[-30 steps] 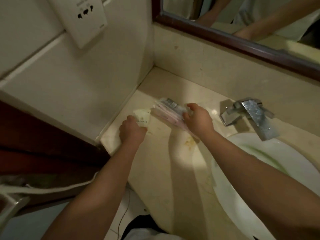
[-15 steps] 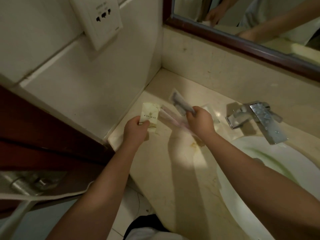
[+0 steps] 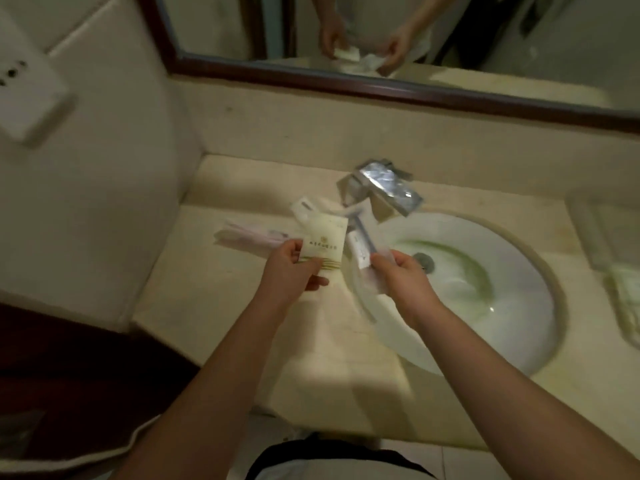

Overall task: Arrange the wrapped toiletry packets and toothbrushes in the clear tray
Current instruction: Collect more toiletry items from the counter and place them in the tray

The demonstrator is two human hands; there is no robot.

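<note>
Two hands now lifted off tabletop's left corner: left hand (image 3: 289, 271) pinches cream paper packet (image 3: 323, 245), right hand (image 3: 401, 282) grips clear-wrapped toothbrush (image 3: 362, 245) over white basin's (image 3: 519, 327) left rim. Pink-wrapped toothbrushes (image 3: 242, 233) remain behind. Clear tray unidentifiable; likely carrying toward it.

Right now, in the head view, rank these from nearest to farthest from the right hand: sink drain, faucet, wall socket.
From the right hand:
1. Sink drain, just beside it in the basin.
2. Faucet, behind it at the back of the counter.
3. Wall socket, far off on the left wall.
</note>
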